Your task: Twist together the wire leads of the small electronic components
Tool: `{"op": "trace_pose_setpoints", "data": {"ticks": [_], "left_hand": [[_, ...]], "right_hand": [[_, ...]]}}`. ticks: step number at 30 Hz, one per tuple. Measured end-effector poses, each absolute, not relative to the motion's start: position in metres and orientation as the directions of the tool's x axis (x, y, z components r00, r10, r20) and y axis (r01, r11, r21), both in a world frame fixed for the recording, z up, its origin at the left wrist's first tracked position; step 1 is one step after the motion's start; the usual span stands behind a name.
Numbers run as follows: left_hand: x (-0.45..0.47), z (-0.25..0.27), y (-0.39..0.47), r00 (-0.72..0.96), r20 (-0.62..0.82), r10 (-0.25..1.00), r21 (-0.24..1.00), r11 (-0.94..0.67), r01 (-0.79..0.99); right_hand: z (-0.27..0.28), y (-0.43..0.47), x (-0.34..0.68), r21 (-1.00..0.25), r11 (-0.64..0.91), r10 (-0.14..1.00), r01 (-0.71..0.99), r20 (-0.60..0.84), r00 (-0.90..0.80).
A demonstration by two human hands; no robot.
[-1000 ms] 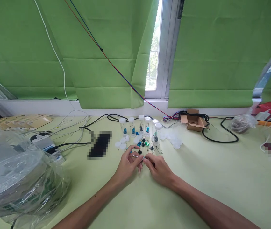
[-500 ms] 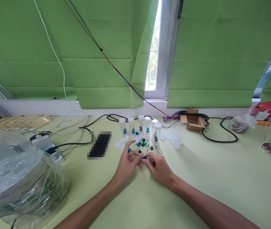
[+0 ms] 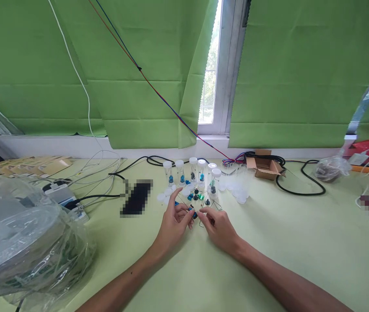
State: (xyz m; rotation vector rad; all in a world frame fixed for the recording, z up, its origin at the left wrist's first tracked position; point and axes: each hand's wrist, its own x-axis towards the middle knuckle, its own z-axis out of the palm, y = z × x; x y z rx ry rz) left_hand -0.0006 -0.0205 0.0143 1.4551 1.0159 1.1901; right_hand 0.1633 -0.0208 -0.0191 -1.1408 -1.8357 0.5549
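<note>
My left hand (image 3: 173, 220) pinches a small blue part (image 3: 191, 209) between thumb and fingers, its index finger raised. Close on the right, my right hand (image 3: 219, 226) has thumb and forefinger together beside that part; whatever they hold is too small to make out. A thin bent metal piece (image 3: 201, 224) shows below the right fingertips. Just beyond the hands lie small black parts (image 3: 196, 195), green parts (image 3: 200, 196) and bent metal rods (image 3: 217, 205). Behind these stand several clear tubes with white caps, such as the front right tube (image 3: 216, 184), with small parts inside.
Clear plastic caps (image 3: 241, 197) lie right of the tubes, near an open cardboard box (image 3: 266, 172) and a black cable (image 3: 301, 193). Further left are a pixelated dark object (image 3: 136, 198), a power strip (image 3: 62, 197) and a large plastic-wrapped reel (image 3: 24, 242).
The right fingertips have drawn slightly right, away from the left ones. More of the blue part shows between them. The left hand stays nearly in place.
</note>
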Motion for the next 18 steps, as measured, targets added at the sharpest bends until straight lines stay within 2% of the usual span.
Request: {"op": "trace_pose_setpoints", "data": {"ticks": [4,8,18], "left_hand": [[0.0,0.012,-0.024,0.201,0.207,0.957,0.96,-0.238,0.146],[0.0,0.008,-0.026,0.252,0.242,0.937,0.922,-0.303,0.239],[-0.003,0.004,-0.031,0.415,0.242,0.877,0.788,-0.428,0.444]], "right_hand": [[-0.014,-0.02,0.167,-0.766,0.458,0.872,0.452,0.485,-0.062],[-0.008,-0.023,0.167,-0.761,0.479,0.849,0.437,0.529,-0.009],[-0.015,-0.028,0.163,-0.646,0.618,0.767,0.449,0.622,-0.161]]}}
